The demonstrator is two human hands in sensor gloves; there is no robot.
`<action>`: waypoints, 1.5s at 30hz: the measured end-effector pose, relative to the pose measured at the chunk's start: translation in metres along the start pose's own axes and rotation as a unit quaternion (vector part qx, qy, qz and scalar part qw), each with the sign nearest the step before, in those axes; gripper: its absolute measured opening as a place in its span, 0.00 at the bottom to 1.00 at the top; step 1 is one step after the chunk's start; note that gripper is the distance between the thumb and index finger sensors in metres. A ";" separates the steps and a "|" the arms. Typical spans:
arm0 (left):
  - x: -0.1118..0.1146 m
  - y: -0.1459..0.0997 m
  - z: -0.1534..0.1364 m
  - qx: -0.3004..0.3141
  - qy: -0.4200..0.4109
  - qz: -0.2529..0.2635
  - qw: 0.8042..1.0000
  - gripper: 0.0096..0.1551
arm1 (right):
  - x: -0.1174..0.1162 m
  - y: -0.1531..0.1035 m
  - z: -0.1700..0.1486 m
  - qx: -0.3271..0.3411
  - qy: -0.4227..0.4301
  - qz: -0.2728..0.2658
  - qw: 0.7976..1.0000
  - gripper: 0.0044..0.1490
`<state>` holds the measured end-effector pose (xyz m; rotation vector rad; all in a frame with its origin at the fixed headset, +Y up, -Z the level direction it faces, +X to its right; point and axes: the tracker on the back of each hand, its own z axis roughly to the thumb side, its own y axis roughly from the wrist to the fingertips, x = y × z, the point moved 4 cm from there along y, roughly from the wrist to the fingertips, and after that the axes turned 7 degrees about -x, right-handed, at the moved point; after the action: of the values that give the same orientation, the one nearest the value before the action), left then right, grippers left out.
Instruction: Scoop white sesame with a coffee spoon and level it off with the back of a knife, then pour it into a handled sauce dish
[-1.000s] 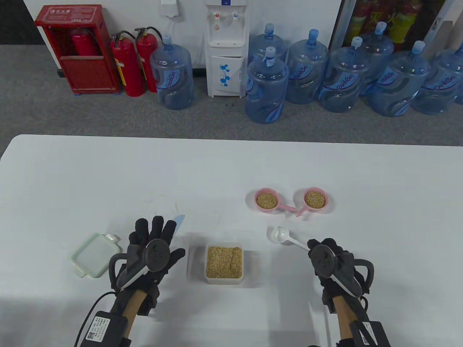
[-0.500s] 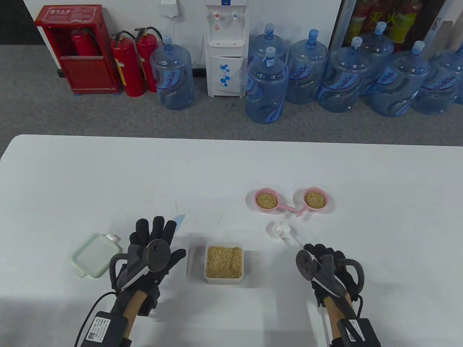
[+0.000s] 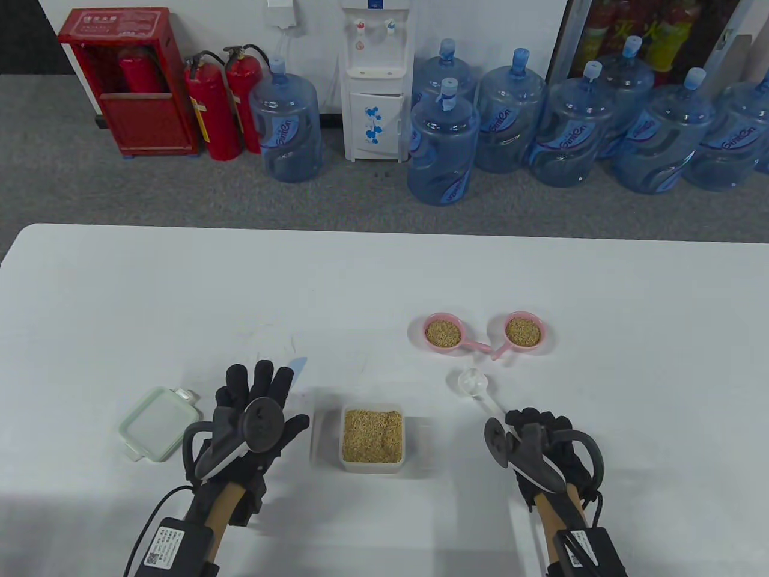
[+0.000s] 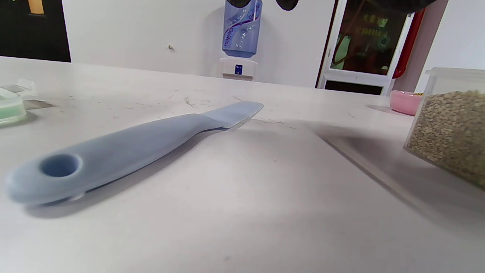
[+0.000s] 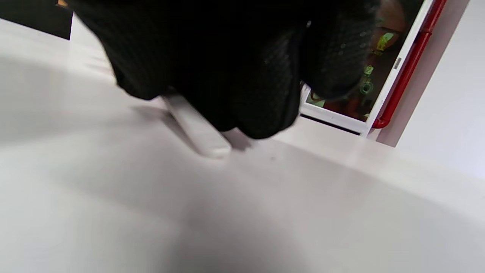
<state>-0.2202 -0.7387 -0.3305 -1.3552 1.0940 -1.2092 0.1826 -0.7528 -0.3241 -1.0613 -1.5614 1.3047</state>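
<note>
A clear tub of sesame (image 3: 372, 436) stands between my hands; it also shows at the right of the left wrist view (image 4: 447, 132). Two pink handled sauce dishes (image 3: 443, 332) (image 3: 523, 331) with sesame in them sit beyond it, handles meeting. My right hand (image 3: 534, 433) curls round the handle of the white spoon (image 3: 474, 383), whose empty bowl points toward the dishes. In the right wrist view the handle end (image 5: 197, 131) sticks out under the fingers (image 5: 242, 68), close to the table. My left hand (image 3: 258, 396) is spread flat over the blue knife (image 4: 132, 148), which lies on the table; only its tip (image 3: 297, 364) shows from above.
A pale green lid (image 3: 157, 422) lies left of my left hand. The white table (image 3: 384, 276) stretches back to its far edge. Water jugs, a dispenser and fire extinguishers stand on the floor behind.
My right hand has rolled onto its side and drawn slightly left and toward me, gripping the spoon handle. The spoon has swung so its bowl sits nearer the dishes. The left hand has stayed still.
</note>
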 end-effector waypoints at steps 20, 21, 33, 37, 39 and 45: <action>-0.001 -0.001 0.001 0.005 -0.010 0.009 1.000 0.48 | 0.063 -0.011 -0.017 -0.019 0.165 -0.081 0.983 0.42; -0.002 -0.001 0.001 0.005 -0.011 0.010 1.000 0.49 | 0.075 -0.014 -0.016 -0.021 0.197 -0.095 0.976 0.41; -0.006 -0.005 -0.006 -0.003 -0.028 0.026 0.999 0.48 | 0.123 -0.036 -0.020 -0.053 0.378 -0.186 0.906 0.44; -0.006 -0.005 -0.009 -0.008 -0.031 0.027 0.999 0.48 | 0.105 -0.039 -0.024 -0.070 0.374 -0.192 0.905 0.46; -0.005 -0.005 -0.010 -0.011 -0.033 0.028 0.999 0.48 | 0.093 -0.037 -0.024 -0.073 0.378 -0.179 0.905 0.47; -0.004 -0.004 -0.012 -0.018 -0.034 0.030 0.999 0.48 | 0.066 -0.027 -0.023 -0.074 0.302 -0.131 0.941 0.46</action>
<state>-0.2325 -0.7350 -0.3268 -1.3717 1.1061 -1.0964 0.1812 -0.6865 -0.2898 -1.1601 -1.2774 0.6024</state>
